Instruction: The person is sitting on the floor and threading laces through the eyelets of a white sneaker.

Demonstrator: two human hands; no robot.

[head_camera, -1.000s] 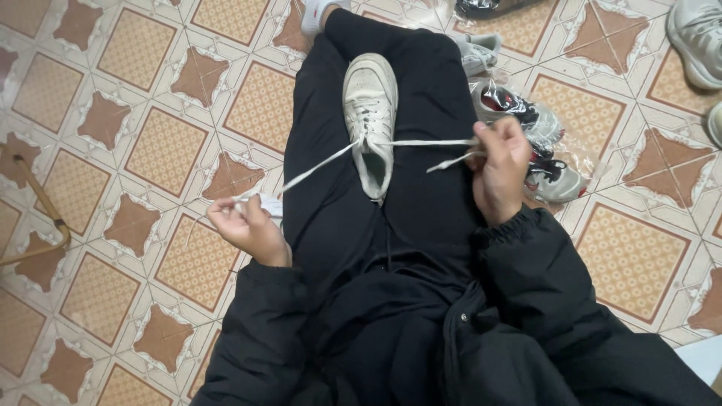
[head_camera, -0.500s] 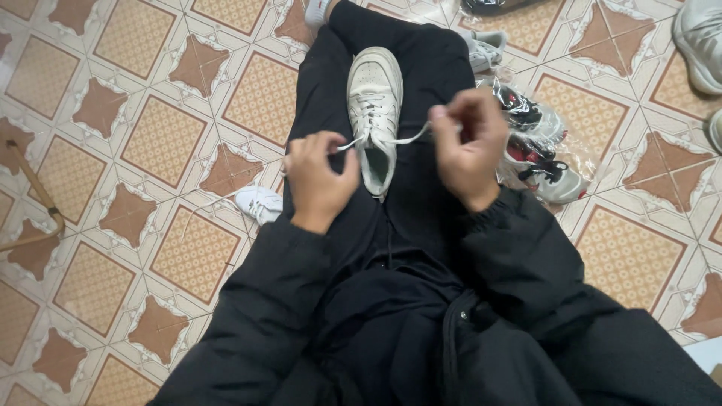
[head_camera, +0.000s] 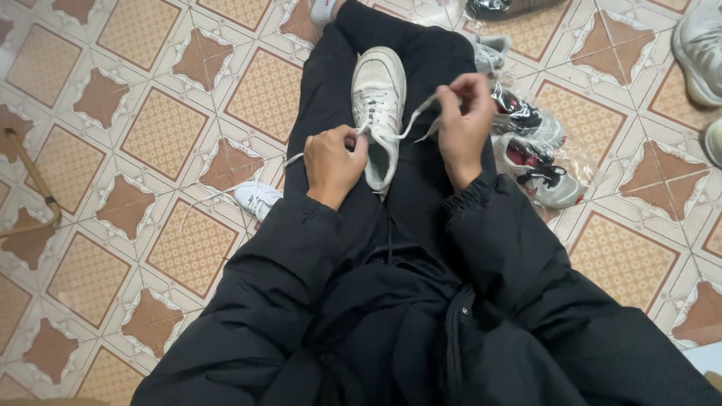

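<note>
A white sneaker [head_camera: 378, 98] lies on my black-trousered lap, toe pointing away from me. My left hand [head_camera: 333, 164] is closed at the shoe's near left side, pinching one end of the white shoelace [head_camera: 412, 124]. The other lace end runs up to my right hand [head_camera: 461, 128], which grips it just right of the shoe. Both hands are close to the sneaker's opening, and both sleeves are black and padded.
A second white sneaker [head_camera: 256, 198] lies on the patterned tile floor by my left leg. Grey and red shoes in clear plastic [head_camera: 538, 162] lie on my right. More shoes [head_camera: 699, 53] lie at the far right edge, and a curved wooden piece [head_camera: 34, 188] at the left.
My hands, spread wide with the lace pulled taut a second ago, have come together at the sneaker. The left hand moved in from the floor side to the shoe.
</note>
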